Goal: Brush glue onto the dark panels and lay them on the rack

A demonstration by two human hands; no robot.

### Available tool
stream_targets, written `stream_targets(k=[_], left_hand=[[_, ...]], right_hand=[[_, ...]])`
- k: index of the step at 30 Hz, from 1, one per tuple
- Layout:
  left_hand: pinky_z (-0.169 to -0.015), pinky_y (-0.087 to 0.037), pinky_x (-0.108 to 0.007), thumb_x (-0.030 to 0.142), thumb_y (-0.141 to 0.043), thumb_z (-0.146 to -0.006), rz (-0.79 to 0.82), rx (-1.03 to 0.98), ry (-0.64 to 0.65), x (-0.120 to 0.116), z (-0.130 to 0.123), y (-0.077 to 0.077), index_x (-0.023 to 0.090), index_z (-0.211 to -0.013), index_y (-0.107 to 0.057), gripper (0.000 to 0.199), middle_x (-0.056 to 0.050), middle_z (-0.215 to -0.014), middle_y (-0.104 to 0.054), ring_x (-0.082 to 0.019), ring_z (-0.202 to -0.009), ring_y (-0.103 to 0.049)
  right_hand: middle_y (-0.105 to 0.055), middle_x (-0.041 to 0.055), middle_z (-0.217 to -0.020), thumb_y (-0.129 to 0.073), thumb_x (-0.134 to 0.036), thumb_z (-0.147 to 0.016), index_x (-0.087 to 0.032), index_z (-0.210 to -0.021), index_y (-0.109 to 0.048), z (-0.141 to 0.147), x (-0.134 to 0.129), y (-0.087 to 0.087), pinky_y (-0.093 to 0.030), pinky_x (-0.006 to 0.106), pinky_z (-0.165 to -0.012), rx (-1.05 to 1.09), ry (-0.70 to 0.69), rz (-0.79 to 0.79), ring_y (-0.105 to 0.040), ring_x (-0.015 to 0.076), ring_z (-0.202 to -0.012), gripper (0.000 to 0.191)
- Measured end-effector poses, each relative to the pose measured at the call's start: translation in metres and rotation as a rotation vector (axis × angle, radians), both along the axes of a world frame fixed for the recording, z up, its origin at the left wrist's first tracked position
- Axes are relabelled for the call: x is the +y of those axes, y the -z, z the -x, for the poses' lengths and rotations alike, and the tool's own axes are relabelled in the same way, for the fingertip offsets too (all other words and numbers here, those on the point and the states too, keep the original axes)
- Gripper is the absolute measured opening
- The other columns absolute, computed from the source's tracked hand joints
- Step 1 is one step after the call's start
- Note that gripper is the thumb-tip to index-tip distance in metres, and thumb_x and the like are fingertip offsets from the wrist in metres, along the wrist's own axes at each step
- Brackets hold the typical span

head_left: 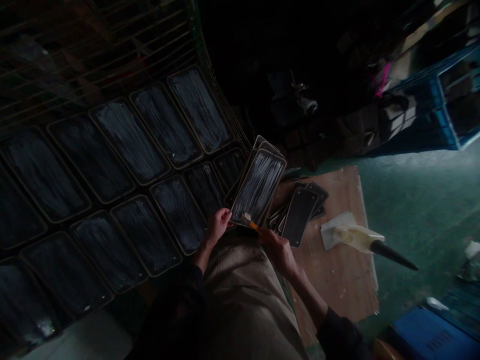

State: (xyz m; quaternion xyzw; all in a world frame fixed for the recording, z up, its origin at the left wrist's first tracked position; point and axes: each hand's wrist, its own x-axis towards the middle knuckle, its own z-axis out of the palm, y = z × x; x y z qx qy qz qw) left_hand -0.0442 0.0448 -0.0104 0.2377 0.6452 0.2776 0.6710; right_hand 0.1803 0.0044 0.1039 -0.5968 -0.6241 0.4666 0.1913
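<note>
Rows of dark, rectangular, pale-streaked panels (pixel 129 140) lie at left, the outermost cut off; the upper middle is too dark to resolve. A brown wooden desk (pixel 337 285) stands at right. A cropped blue box (pixel 416 325) at lower right bears dark, illegible marking (pixel 439 341). Stacked black plates (pixel 301 212) lie on the desk. Between rows and desk, a black rectangular plate with whitish streaks (pixel 259 182) overlaps others. The left hand (pixel 217 226) pinches its lower-left corner; the right hand (pixel 278 247) grips an orange-handled brush (pixel 254 225).

The sleeves (pixel 339 332) are dark, the creased lap clothing (pixel 249 295) tan.
</note>
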Motion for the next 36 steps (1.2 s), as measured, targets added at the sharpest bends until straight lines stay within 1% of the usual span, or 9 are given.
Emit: stream_targets(k=[5,9,13,16,18,21,30,33,36], left_hand=[[-0.05,-0.057,-0.023,0.041,-0.069,-0.072,-0.035,0.072,0.036,-0.001,0.0,0.001,0.016,-0.08,-0.064,0.027,0.0,-0.069,-0.062,-0.013,-0.058,-0.064],[-0.049,-0.057,-0.024,0.039,-0.064,-0.075,-0.031,0.104,0.103,-0.002,-0.001,0.003,0.016,-0.08,-0.063,0.023,0.001,-0.068,-0.061,-0.013,-0.057,-0.065],[-0.052,-0.058,-0.026,0.042,-0.067,-0.073,-0.006,0.005,0.083,-0.007,-0.002,0.007,0.016,-0.086,-0.06,0.03,-0.001,-0.076,-0.066,-0.016,-0.062,-0.069],[-0.052,-0.058,-0.026,0.043,-0.068,-0.073,0.029,-0.054,0.07,-0.009,-0.005,0.007,0.017,-0.09,-0.057,0.033,-0.002,-0.079,-0.069,-0.018,-0.062,-0.07],[-0.052,-0.058,-0.027,0.042,-0.068,-0.073,0.048,-0.058,0.064,-0.009,-0.007,0.005,0.017,-0.09,-0.057,0.032,-0.002,-0.078,-0.069,-0.018,-0.061,-0.07],[-0.055,-0.06,-0.03,0.039,-0.069,-0.072,0.077,-0.061,0.028,-0.007,-0.009,-0.002,0.018,-0.09,-0.057,0.031,-0.001,-0.077,-0.069,-0.018,-0.062,-0.07],[-0.063,-0.061,-0.033,0.041,-0.073,-0.07,0.125,-0.181,-0.117,-0.009,-0.009,-0.016,0.016,-0.091,-0.057,0.036,0.0,-0.077,-0.067,-0.017,-0.066,-0.069],[-0.064,-0.061,-0.033,0.042,-0.075,-0.068,0.119,-0.189,-0.121,-0.01,-0.008,-0.018,0.015,-0.09,-0.056,0.039,0.0,-0.077,-0.067,-0.017,-0.067,-0.069],[-0.061,-0.061,-0.032,0.043,-0.075,-0.068,0.124,-0.179,-0.109,-0.011,-0.007,-0.018,0.015,-0.09,-0.056,0.041,0.001,-0.075,-0.066,-0.015,-0.064,-0.068]], right_hand=[[-0.07,0.0019,-0.084,-0.044,-0.024,-0.099,-0.02,-0.119,-0.058,-0.018,0.014,0.008,-0.052,0.021,-0.066,-0.039,0.099,-0.007,-0.069,0.0141,-0.075,0.025],[-0.07,0.0041,-0.096,-0.044,-0.023,-0.098,-0.021,-0.121,-0.058,-0.04,0.06,0.006,-0.053,0.024,-0.073,-0.132,0.157,-0.238,-0.068,0.0157,-0.083,0.026],[-0.068,0.0077,-0.108,-0.043,-0.02,-0.097,-0.02,-0.124,-0.057,-0.046,0.112,0.005,-0.052,0.027,-0.079,-0.187,0.111,-0.43,-0.066,0.0186,-0.094,0.031],[-0.067,0.0082,-0.103,-0.042,-0.018,-0.096,-0.02,-0.126,-0.057,-0.046,0.136,0.008,-0.051,0.028,-0.077,-0.221,0.043,-0.426,-0.065,0.0197,-0.091,0.034],[-0.067,0.0082,-0.099,-0.042,-0.018,-0.096,-0.02,-0.125,-0.058,-0.046,0.139,0.011,-0.05,0.028,-0.074,-0.247,-0.018,-0.39,-0.064,0.0197,-0.087,0.033],[-0.066,0.0082,-0.097,-0.041,-0.02,-0.098,-0.019,-0.124,-0.058,-0.047,0.119,0.011,-0.049,0.026,-0.072,-0.245,-0.074,-0.331,-0.063,0.0189,-0.083,0.031],[-0.065,0.0059,-0.086,-0.038,-0.022,-0.101,-0.021,-0.12,-0.057,-0.029,0.001,-0.017,-0.047,0.023,-0.064,-0.177,-0.163,-0.073,-0.061,0.0159,-0.073,0.027],[-0.066,0.0063,-0.088,-0.039,-0.02,-0.1,-0.022,-0.122,-0.057,-0.022,-0.017,-0.029,-0.047,0.024,-0.065,-0.151,-0.153,0.002,-0.062,0.0171,-0.075,0.028],[-0.067,0.0064,-0.093,-0.04,-0.019,-0.099,-0.023,-0.121,-0.057,-0.022,-0.02,-0.036,-0.049,0.024,-0.066,-0.086,-0.119,0.086,-0.065,0.0175,-0.08,0.028]])
